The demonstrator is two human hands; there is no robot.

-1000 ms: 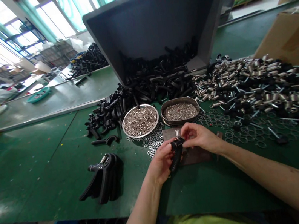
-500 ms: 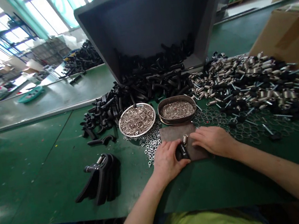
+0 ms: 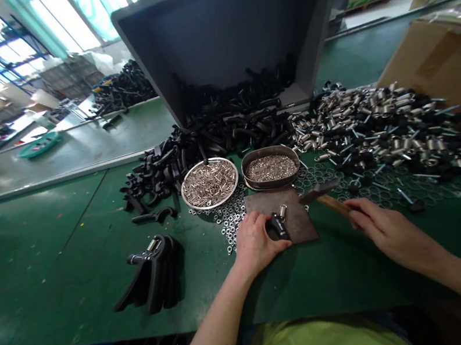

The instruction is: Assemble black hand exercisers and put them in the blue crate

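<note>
Okay, only the head view to go through: my left hand (image 3: 256, 240) has thumb and fingers curled round a black handle part (image 3: 281, 226), pinning it down on the dark metal plate (image 3: 304, 228), toward its lower left side. A coil spring (image 3: 282, 212) sits at the part's far end; whether it's properly fixed there, I can't tell from here. My right hand (image 3: 379, 230) grasps a hammer (image 3: 332, 203) by its wooden grip, head near the plate's right edge, well short of the pinned part; can't say if it's touching the plate. Progress, as I judge it: this piece is partway, handle part and spring together, hammer not on it yet. Off to the left, a small cluster of black grips (image 3: 160, 278) stands on the green table (image 3: 76, 281), a spring showing on top, so I'd call those further along. Plenty left, I reckon: the heap of black parts (image 3: 191, 149) in front of the grey bin (image 3: 228, 25), the pile of springs and bolts (image 3: 381, 123) on the right, loose rings (image 3: 381, 189) below it, small nuts (image 3: 230, 225) left of the metal plate, a round dish (image 3: 207, 207) full of pins and an oval tin (image 3: 274, 183) of tiny metal bits.
</note>
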